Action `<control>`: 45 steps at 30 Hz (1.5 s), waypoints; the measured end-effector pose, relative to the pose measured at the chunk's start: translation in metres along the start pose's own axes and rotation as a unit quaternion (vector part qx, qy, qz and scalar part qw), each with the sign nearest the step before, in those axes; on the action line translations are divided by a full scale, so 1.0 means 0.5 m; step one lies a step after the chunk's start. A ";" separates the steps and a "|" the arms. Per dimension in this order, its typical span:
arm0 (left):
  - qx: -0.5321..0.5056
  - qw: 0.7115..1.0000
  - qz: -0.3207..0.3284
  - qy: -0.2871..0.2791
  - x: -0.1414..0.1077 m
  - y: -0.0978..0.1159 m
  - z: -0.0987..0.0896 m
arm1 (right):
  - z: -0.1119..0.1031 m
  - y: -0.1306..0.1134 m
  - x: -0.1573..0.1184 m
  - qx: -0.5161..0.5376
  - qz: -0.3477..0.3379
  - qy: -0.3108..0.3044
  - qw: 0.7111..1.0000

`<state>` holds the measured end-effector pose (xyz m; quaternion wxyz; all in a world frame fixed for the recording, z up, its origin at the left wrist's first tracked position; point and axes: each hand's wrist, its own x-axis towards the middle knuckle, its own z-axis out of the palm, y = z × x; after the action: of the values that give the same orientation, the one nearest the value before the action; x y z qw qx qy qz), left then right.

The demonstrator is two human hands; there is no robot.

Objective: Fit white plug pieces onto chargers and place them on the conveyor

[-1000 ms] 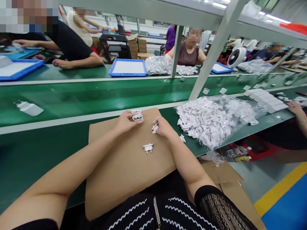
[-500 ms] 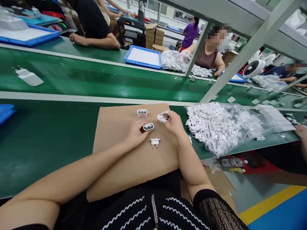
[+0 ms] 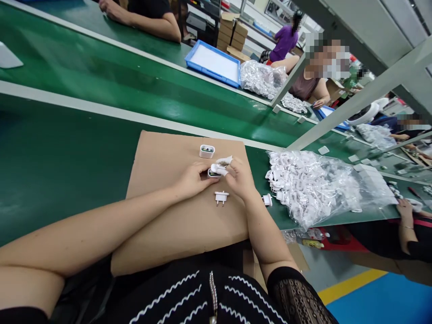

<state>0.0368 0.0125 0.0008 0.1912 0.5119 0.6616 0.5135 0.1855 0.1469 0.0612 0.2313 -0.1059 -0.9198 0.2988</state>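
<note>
On the desk [image 3: 67,148], stretching wide leftward, cardboard [image 3: 162,175] overhung the near edge; bagged plug parts [image 3: 310,184] crowded rightward. The left hand [image 3: 191,182] gripped one housing [image 3: 213,175]; the right hand [image 3: 242,180] touched its mouth, grasp unclear. Toward the far edge, another housing [image 3: 207,154] stood uncapped; nearer, a pin piece [image 3: 221,196] lay unjoined.

The person wears a black top [image 3: 175,294] with a beaded, silvery zip strip [image 3: 213,290] down its front. White wavy trim [image 3: 165,298] runs in slanting rows on both sides of that strip. Right of the strip, the right sleeve [image 3: 299,294] is sheer patterned black lace with a solid black cuff [image 3: 282,273]. White coverings [image 3: 221,170] sheathe fingertips of the right hand [image 3: 241,180].
</note>
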 end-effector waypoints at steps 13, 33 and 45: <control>-0.025 1.000 0.003 -0.014 0.010 -0.004 -0.006 | 0.004 -0.003 0.014 -0.118 -0.062 -0.050 0.990; -0.041 0.999 0.004 -0.013 0.013 0.004 -0.010 | 0.003 -0.029 0.016 -0.167 -0.022 -0.060 0.984; 0.016 0.999 0.033 0.009 -0.019 0.014 -0.010 | 0.001 -0.039 0.036 -0.162 0.042 -0.078 0.983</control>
<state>0.0401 0.0016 0.0062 0.1602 0.5313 0.6542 0.5138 0.1686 0.1370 0.0789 0.1254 -0.1570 -0.9660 0.1625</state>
